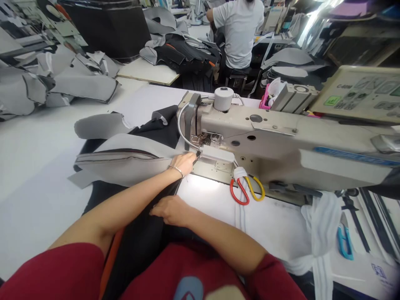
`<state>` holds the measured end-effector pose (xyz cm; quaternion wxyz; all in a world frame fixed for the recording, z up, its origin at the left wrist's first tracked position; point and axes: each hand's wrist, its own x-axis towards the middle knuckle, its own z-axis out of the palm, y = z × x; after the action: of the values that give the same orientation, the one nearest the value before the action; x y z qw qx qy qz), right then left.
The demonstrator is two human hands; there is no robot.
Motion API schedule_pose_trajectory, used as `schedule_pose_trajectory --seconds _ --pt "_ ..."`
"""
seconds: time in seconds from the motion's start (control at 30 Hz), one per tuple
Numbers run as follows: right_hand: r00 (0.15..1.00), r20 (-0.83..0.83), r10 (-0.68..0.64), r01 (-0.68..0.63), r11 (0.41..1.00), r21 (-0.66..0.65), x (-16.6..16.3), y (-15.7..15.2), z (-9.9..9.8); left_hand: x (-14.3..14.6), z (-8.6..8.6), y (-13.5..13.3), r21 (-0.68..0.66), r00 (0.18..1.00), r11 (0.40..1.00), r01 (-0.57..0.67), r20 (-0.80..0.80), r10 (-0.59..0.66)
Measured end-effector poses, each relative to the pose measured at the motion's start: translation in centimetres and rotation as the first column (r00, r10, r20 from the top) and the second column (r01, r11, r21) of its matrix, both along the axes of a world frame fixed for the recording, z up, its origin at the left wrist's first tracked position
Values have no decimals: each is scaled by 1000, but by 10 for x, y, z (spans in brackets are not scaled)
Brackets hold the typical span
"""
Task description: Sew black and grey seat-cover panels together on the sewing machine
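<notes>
A beige sewing machine (281,146) stands on the white table (34,175). A grey and black fabric piece (125,160) lies under its needle end. My left hand (184,162), a bracelet on the wrist, rests on the fabric right beside the presser foot, fingers closed against the cloth edge. My right hand (171,210) lies nearer to me on the black fabric (140,237), its fingers curled down and pressing on the cloth.
Red and yellow handled scissors (246,189) lie below the machine head. Blue snips (345,241) and white strips (321,221) sit at the right. Grey fabric piles (62,79) cover the far left. A person in a white shirt (239,29) sits beyond. A control panel (359,93) stands at right.
</notes>
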<state>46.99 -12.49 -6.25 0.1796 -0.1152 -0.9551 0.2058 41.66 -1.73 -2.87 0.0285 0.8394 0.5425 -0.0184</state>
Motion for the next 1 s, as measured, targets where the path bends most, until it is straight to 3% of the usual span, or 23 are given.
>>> schedule_pose_trajectory --seconds 0.17,0.33,0.6,1.0 --pt "1000 14 3 -4 999 35 6 -4 13 -3 8 6 -96 1000 995 5 -14 -6" --pt "999 41 -11 7 995 102 22 -16 26 7 5 -4 -81 999 996 -40 -34 37" --pt "999 -19 -27 29 996 89 52 -27 2 21 -3 -21 -109 952 960 -258 142 272" --pt "999 -14 -42 42 998 56 54 -23 7 24 -2 -16 -57 990 990 -129 -72 125"
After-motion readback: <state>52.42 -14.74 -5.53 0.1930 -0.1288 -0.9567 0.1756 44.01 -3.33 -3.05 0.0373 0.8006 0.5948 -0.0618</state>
